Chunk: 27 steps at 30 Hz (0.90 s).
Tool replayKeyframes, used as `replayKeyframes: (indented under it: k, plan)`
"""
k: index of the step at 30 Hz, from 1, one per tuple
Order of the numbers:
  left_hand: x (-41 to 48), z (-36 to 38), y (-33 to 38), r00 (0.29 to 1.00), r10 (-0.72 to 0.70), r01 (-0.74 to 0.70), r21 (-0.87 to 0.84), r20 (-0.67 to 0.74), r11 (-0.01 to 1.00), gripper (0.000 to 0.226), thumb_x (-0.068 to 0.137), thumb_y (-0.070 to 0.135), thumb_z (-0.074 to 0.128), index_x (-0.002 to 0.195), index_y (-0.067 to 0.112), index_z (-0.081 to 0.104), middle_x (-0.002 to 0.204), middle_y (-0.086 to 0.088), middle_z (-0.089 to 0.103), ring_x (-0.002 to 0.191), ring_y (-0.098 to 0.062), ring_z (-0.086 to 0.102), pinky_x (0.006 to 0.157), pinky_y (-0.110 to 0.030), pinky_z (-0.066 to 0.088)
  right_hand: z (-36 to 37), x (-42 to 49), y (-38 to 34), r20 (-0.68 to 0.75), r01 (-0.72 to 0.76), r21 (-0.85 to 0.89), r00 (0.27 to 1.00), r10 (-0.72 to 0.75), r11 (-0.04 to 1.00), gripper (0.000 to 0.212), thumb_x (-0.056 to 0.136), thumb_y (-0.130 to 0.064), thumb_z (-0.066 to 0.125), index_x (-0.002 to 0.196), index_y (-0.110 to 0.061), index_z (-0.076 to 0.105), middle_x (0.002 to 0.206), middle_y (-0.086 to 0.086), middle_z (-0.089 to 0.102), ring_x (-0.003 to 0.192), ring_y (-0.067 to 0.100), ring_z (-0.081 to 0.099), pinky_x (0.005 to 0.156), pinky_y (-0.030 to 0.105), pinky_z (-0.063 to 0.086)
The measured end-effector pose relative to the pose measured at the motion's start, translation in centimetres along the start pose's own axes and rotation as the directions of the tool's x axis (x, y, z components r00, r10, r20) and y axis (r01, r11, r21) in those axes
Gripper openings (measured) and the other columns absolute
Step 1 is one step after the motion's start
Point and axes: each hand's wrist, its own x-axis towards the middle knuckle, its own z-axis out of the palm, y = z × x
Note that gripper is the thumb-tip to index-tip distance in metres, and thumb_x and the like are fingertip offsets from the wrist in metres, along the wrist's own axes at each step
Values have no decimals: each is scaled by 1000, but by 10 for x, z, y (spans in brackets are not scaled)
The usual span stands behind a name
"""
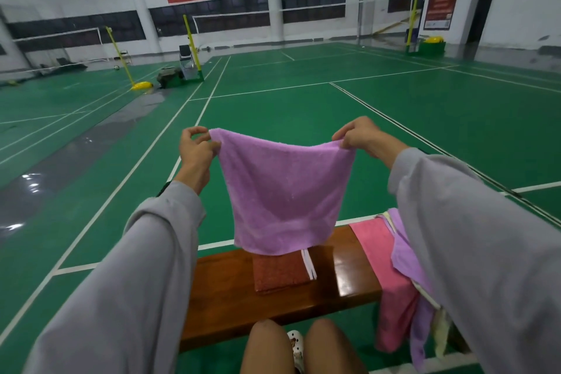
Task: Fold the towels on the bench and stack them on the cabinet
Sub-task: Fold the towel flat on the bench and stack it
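Two top corners of the purple towel point(285, 191) are pinched by the left hand point(197, 150) and the right hand point(359, 136); it hangs between them, upper edge sideways, over the desk point(218, 297).

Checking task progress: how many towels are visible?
5: held towel, midair; red towel, folded on bench; pink towel, draped purple towel and cream towel at bench's right end. Sleeve may hide more.

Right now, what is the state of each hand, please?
Left hand: pinching one top corner of the purple towel.
Right hand: pinching the other top corner.
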Motion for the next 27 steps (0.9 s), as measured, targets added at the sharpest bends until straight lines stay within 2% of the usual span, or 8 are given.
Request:
replayKeyframes:
  k: [3,5,10,14,18,20,23,27]
  plan:
    - [-3,-4,4,999,-19,22,-74,47,997,52,83,-25,59,119,12,58,117,-16,65,102,-26,70,88,-36,62,0,-7,-10,14,-96,225,995,96,970,32,94,11,52,105,-8,76,99,10,69,77,19,63,64,31,57]
    - [-1,-9,6,997,-42,47,-93,59,995,46,86,-22,58,118,10,63,122,-17,62,102,-26,67,87,-36,62,1,-9,-14,37,-164,337,986,161,927,37,100,6,41,101,-14,72,89,8,63,68,19,59,54,30,55]
    - [4,-23,5,997,25,-44,254,76,966,32,91,-12,56,101,15,70,113,-15,65,95,-28,66,76,-39,61,-2,-4,-19,426,-497,665,865,264,557,15,106,-17,51,104,-5,60,94,11,61,80,23,62,59,35,63]
    - [10,-30,-1,982,53,-143,532,182,834,32,89,-14,54,104,7,74,118,-17,67,110,-33,63,102,-45,54,1,-2,-21,431,-462,710,882,190,532,29,95,3,65,122,3,59,120,19,59,92,25,65,68,33,63]
    - [4,-22,0,951,-17,-233,753,308,615,36,85,-14,54,116,-6,71,108,-18,69,104,-30,63,97,-39,51,18,7,-17,169,-165,350,979,111,922,41,83,21,65,123,8,65,125,13,67,108,25,63,98,34,55]
    - [4,-20,1,906,-16,-375,820,423,432,34,81,-13,55,105,-2,76,98,-17,73,96,-32,67,92,-44,56,22,9,-15,118,-63,128,992,48,990,42,79,19,70,118,5,70,122,12,70,112,25,62,105,35,50]
    - [12,-21,-1,869,42,-493,852,494,176,28,85,-9,56,103,3,74,105,-20,64,97,-38,62,99,-47,51,24,1,-19,144,129,-224,985,-98,966,38,81,13,69,115,-2,76,111,8,71,103,18,60,94,27,48]
    - [15,-25,6,838,217,-527,845,500,92,16,96,7,61,88,0,74,89,-20,65,84,-37,64,84,-47,53,23,1,-16,154,315,-519,949,-275,794,20,93,-1,66,107,-6,79,109,13,76,100,25,69,91,34,54]
